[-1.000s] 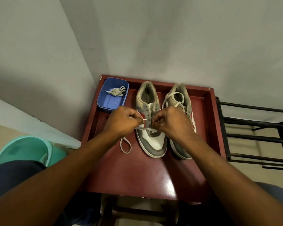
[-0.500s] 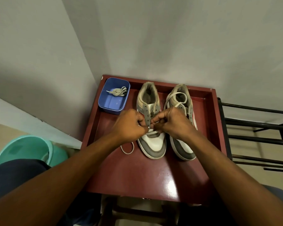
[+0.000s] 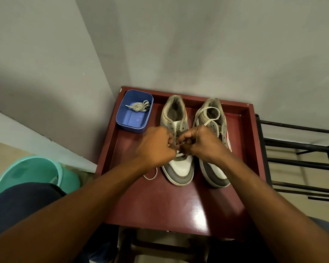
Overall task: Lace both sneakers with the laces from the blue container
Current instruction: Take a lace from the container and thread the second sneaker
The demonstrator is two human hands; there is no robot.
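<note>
L hand (image 3: pixel 156 147) + R hand (image 3: pixel 201 143) together, both pinching lace (image 3: pixel 180 153) at low eyelets of L shoe (image 3: pixel 179 168), mid tray (image 3: pixel 179 205). Spare lace (image 3: pixel 141 107) in blue box (image 3: pixel 130 120). Keep lace flat, ends even, feed tip straight, pull snug.

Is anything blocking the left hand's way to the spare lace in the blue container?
Nothing visible. The spare lace lies uncovered in the open container, and only bare table lies between it and the left hand.
</note>
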